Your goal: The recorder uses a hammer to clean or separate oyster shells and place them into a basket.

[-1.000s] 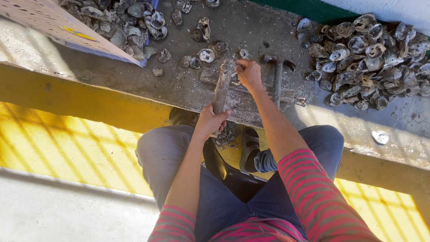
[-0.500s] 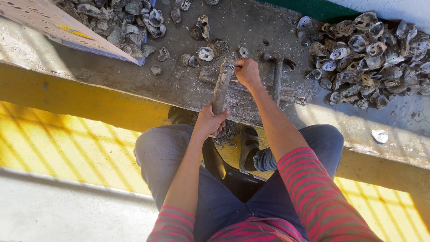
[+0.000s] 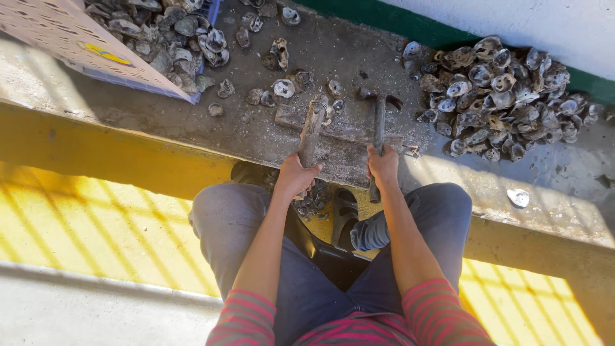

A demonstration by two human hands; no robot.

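Head view: left fingers around crusted stick, right fingers around hammer.

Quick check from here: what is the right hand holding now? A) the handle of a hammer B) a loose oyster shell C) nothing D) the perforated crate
A: the right hand is closed around the handle of the hammer, whose head rests on the bench beside the shell pile.
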